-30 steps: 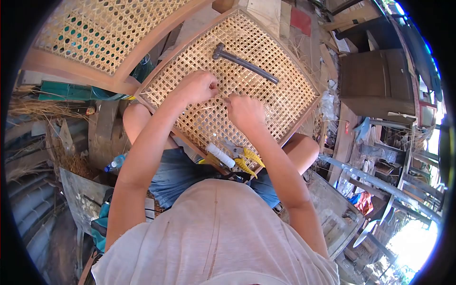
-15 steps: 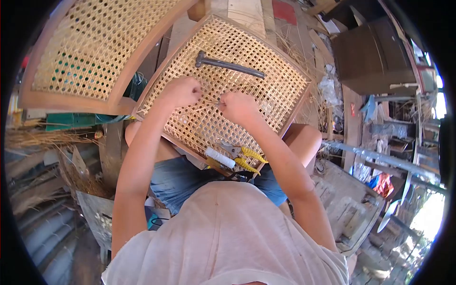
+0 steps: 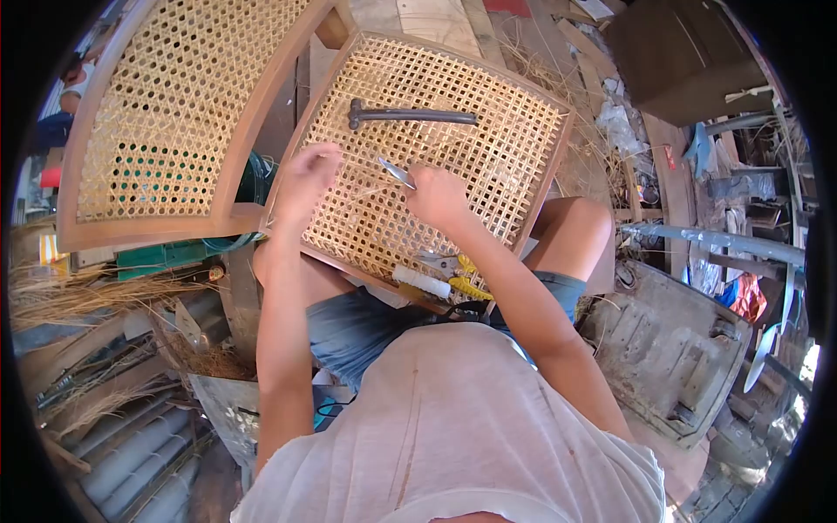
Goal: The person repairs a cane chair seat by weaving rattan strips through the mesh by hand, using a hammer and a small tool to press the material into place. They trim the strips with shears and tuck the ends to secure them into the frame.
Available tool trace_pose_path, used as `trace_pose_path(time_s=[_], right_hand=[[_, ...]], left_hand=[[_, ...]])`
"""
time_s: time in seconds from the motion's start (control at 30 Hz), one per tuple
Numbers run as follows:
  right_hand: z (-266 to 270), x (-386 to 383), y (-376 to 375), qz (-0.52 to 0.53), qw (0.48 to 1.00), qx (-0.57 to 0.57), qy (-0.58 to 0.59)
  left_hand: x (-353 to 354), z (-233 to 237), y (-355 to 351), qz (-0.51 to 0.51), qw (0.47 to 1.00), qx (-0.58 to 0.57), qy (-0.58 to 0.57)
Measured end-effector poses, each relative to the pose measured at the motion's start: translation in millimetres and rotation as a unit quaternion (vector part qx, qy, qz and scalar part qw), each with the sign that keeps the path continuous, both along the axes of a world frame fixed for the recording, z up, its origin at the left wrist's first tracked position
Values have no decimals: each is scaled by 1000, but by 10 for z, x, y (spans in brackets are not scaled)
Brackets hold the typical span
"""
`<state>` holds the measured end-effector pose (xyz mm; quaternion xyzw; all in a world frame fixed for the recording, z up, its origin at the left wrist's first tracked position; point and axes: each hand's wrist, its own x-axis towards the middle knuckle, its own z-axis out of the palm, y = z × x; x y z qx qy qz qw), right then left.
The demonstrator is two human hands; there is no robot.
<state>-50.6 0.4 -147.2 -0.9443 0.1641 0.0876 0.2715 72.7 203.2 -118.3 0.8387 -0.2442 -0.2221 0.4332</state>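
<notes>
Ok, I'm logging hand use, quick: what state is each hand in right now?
Left hand: loosely open, nothing visible in it.
Right hand: closed, holding a metal tool.

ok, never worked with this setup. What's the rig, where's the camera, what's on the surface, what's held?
There is no machine here: just a person's two bare hands. The view comes from one camera worn on the head, looking forward and down, so the shirt and forearms fill the lower part.

The work surface is a woven cane panel in a wooden frame. On it lie a hammer and, near the body, a white roll beside a tool with yellow handles. A second cane panel stands at upper left.

The right hand grips a shiny metal tool. The left hand is blurred over the panel's left side; I can't tell whether it holds anything thin.
</notes>
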Motion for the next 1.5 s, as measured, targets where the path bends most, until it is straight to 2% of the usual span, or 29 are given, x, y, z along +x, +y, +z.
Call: trace_pose_path(time_s=[0.1,0.17,0.2,0.23,0.27,0.3,0.33,0.4,0.43,0.5,0.53,0.57,0.6,0.63,0.67,0.7,0.77,0.83,0.87,0.93,1.0,1.07,1.17,1.3,1.37,1.4,1.47,1.5], right_hand=[[-4,-20,-102,13,999,44,-10],[48,-21,-180,34,999,17,0],[201,-28,-333,30,997,31,65],[205,-90,-550,32,999,9,40],[217,-151,-784,36,999,-14,13],[327,-201,-989,23,1000,-7,1],[479,-242,-1111,7,1000,3,-9],[763,-234,-1192,-6,1000,-2,-28],[903,-273,-1195,-15,999,-2,-38],[1142,-240,-1047,-9,999,4,-49],[1247,-235,-969,-2,997,18,-75],[1291,-217,-906,5,994,33,-100],[1285,-173,-874,-19,996,47,-75],[1198,-154,-854,-20,996,46,-74],[1040,-151,-828,-9,995,25,-92],[952,-153,-785,3,994,3,-109],[804,-178,-691,34,996,-36,-72],[644,-150,-555,68,992,-89,60],[594,-151,-500,109,982,-129,79],[531,-118,-407,128,981,-129,71],[559,-51,-332,153,978,-130,59],[663,13,-278,176,969,-141,99],[627,73,-196,179,967,-154,93],[353,70,-172,154,973,-141,95],[262,19,-259,115,986,-107,47],[273,40,-341,114,986,-109,45],[282,77,-463,107,993,4,45],[294,126,-500,105,994,5,41]], left_hand=[[-29,-126,129,158,974,-139,83],[-27,-277,172,263,926,-232,136],[-11,-402,169,189,972,-122,-62],[-42,-412,114,190,972,-122,-61],[-105,-395,-12,110,989,17,-98],[-166,-356,-149,29,978,155,-134],[-249,-216,-308,28,978,154,-135],[-320,128,-678,-64,924,303,-222],[-326,55,-745,-68,925,301,-223],[-295,-134,-876,-113,950,109,-270],[-340,-77,-924,-112,989,10,-93],[-319,-58,-925,-114,989,9,-94],[-281,-53,-901,-93,992,-76,50],[-245,-63,-867,-69,966,-158,192],[-224,-149,-823,-2,956,-214,202],[-223,-153,-785,-3,955,-214,204],[-214,-154,-695,84,967,-175,166],[-111,-380,-562,87,975,-143,146],[-112,-440,-520,85,985,-105,106],[-150,-461,-492,80,992,-66,73],[-150,-419,-475,70,997,18,-19],[-154,-353,-481,72,997,27,-27],[-155,-251,-522,71,995,39,-57],[-137,-232,-546,57,991,48,-109],[-97,-232,-542,53,993,58,-84],[-15,-262,-526,15,993,88,-76],[66,-352,-493,-26,990,123,-66],[103,-351,-510,-54,989,120,-60]])
